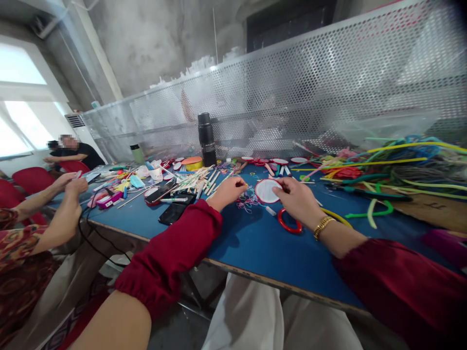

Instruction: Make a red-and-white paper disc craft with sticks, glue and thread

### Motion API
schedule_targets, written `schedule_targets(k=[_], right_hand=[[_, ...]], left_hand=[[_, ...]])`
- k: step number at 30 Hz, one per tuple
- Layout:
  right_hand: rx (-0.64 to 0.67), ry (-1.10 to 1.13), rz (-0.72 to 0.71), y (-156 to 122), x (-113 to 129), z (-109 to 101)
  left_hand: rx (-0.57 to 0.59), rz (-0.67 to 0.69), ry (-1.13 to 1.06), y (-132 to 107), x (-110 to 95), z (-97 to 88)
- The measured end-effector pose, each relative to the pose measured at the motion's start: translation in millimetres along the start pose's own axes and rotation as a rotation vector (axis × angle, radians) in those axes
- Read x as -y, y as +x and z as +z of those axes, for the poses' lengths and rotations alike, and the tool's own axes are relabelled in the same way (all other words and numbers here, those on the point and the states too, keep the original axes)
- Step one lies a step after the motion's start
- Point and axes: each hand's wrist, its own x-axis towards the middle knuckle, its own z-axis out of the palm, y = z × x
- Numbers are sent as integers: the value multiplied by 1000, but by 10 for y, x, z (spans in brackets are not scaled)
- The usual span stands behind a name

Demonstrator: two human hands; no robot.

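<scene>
My right hand [297, 198] pinches the right edge of a round white disc with a red rim [265, 191], held just over the blue table [233, 248]. My left hand [228, 192] has thumb and forefinger pressed together beside a tangle of thin coloured loops [249, 201]; what sits between its fingertips, if anything, is too small to make out. Below the right hand lies a red ring-shaped handle [290, 222]. A small white piece [270, 210] rests near the disc's lower edge.
Wooden sticks [200, 180], two dark phones [174, 212] and a black bottle [207, 141] stand or lie left of centre. Coloured strips [386, 170] and pliers [368, 192] crowd the right side. Perforated metal panel [310, 97] rises behind. A co-worker's hands [73, 184] work at left.
</scene>
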Motion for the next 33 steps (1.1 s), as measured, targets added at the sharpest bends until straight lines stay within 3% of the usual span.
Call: schedule_targets(k=[3, 10, 17, 21, 33], right_hand=[[11, 25, -26, 2, -36, 23], [128, 48, -79, -6, -68, 63], [177, 177, -58, -9, -87, 101], [230, 232, -82, -24, -53, 101], [238, 246, -107, -92, 36, 83]], left_hand=[[-30, -21, -116, 9, -6, -20], [-13, -23, -163, -1, -70, -48], [22, -134, -408, -30, -194, -11], [26, -103, -476, -36, -221, 17], [138, 78, -271, -136, -385, -93]])
